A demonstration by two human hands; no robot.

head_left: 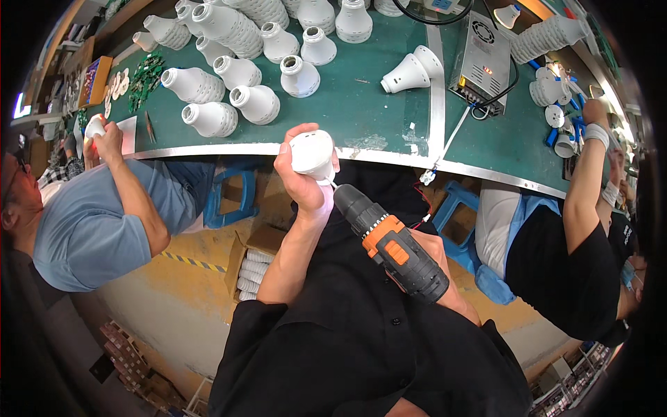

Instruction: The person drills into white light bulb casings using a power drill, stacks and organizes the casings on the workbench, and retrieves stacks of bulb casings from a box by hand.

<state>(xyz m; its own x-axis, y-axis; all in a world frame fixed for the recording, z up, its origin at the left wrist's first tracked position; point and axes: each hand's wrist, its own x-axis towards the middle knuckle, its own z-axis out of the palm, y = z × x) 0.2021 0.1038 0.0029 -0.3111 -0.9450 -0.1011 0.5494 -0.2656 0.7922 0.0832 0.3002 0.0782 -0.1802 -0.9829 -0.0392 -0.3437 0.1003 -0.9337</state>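
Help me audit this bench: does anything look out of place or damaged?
Yes: the green bench top has pale scuffed patches near its front edge, breaking its otherwise fairly even colour; possibly wear.

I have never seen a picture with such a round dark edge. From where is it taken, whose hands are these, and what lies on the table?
There is no machine here: a fisheye camera on the wearer's head looks down, bending straight edges. Those in the middle are the wearer's bare hands. The left hand holds a white shell; the right hand grips an orange and black drill, its tip at or near the shell's narrow end. On the green table are stacked white shells, green circuit boards and a metal box. Another person works at the left.
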